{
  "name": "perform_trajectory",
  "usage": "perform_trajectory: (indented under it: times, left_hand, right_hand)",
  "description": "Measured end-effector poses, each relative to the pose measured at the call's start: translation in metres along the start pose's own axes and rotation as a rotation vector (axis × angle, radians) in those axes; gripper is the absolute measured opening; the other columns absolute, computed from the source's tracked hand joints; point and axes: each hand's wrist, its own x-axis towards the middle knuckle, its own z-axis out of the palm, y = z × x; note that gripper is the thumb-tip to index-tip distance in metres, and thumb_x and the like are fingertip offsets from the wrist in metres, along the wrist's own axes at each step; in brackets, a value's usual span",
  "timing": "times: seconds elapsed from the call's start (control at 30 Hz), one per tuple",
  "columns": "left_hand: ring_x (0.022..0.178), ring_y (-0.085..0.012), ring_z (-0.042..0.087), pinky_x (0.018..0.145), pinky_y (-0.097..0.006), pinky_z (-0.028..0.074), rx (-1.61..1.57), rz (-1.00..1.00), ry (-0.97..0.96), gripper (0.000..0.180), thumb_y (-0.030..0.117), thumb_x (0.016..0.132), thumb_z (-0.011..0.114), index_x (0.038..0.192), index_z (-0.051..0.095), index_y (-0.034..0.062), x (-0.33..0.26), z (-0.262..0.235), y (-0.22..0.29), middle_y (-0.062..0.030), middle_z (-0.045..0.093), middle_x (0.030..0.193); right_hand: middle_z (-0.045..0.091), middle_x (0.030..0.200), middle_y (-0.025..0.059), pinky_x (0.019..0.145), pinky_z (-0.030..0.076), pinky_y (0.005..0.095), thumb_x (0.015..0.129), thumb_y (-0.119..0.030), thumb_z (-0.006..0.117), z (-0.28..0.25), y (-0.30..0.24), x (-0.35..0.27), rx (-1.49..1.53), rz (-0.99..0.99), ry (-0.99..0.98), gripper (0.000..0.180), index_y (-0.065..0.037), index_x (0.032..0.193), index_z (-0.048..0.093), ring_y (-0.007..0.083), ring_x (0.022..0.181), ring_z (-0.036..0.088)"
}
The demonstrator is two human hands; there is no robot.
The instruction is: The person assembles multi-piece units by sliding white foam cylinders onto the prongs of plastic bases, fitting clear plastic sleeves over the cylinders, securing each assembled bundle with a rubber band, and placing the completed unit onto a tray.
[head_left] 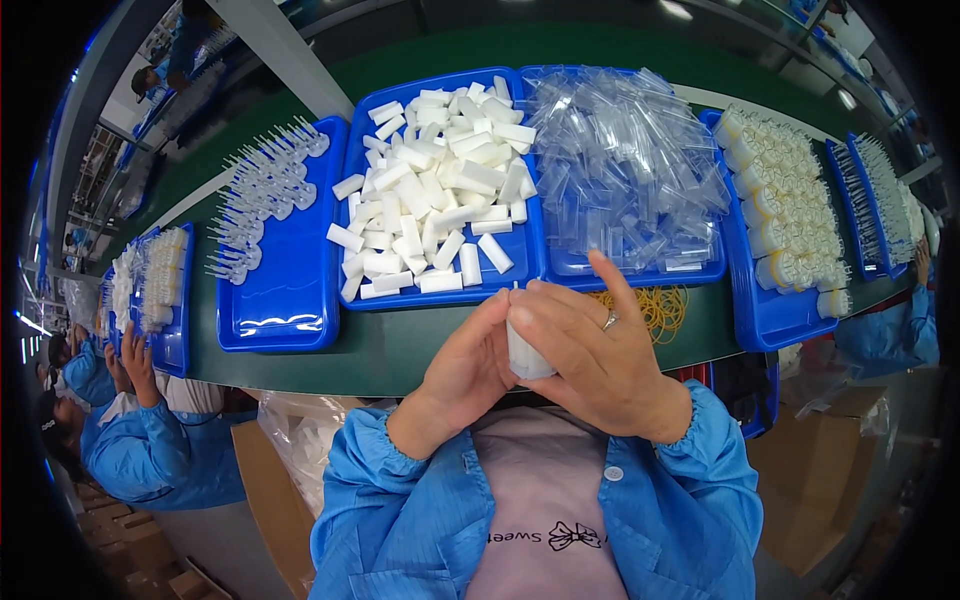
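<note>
One whitish piece: is sitting between the palms, lower part showing.
Grip: left hand and right hand are cupping it snugly, fingers mostly curled.
Handling, judged: probably light, slightly soft; sides are offering safest hold.
Blue tray: is holding white blocks beyond.

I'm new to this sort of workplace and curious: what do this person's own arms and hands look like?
The left sleeve and right sleeve are loose and blue, with gathered cuffs at the wrists. The left hand and right hand are ungloved; the right wears a silver-coloured ring. No cables or markings show on the sleeves.
</note>
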Motion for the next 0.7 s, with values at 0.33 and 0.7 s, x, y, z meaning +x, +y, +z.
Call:
perform_trajectory:
  times: [0.33,0.7]
  left_hand:
    - [0.105,-0.0223,0.058,0.086,-0.04,0.05,-0.303,-0.079,-0.123,0.041,0.033,0.099,0.038,0.129,0.045,0.0068,0.001,-0.004,-0.002,-0.0087,0.057,0.119]
    - [0.104,-0.0169,0.055,0.077,-0.03,0.051,0.596,0.464,0.06,0.071,0.007,0.078,0.072,0.138,0.034,0.0007,-0.012,-0.003,-0.011,-0.008,0.051,0.113]
  right_hand:
    - [0.05,0.134,0.012,0.109,0.027,0.0519,0.067,-0.018,0.078,-0.011,0.0,0.008,0.152,0.082,-0.21,0.069,-0.01,0.13,0.051,0.0302,0.126,0.046]
    - [0.06,0.095,0.0065,0.094,0.035,0.0504,0.072,-0.008,0.066,0.002,0.11,0.01,-0.588,0.239,0.055,0.027,-0.01,0.098,0.061,0.0269,0.095,0.055]
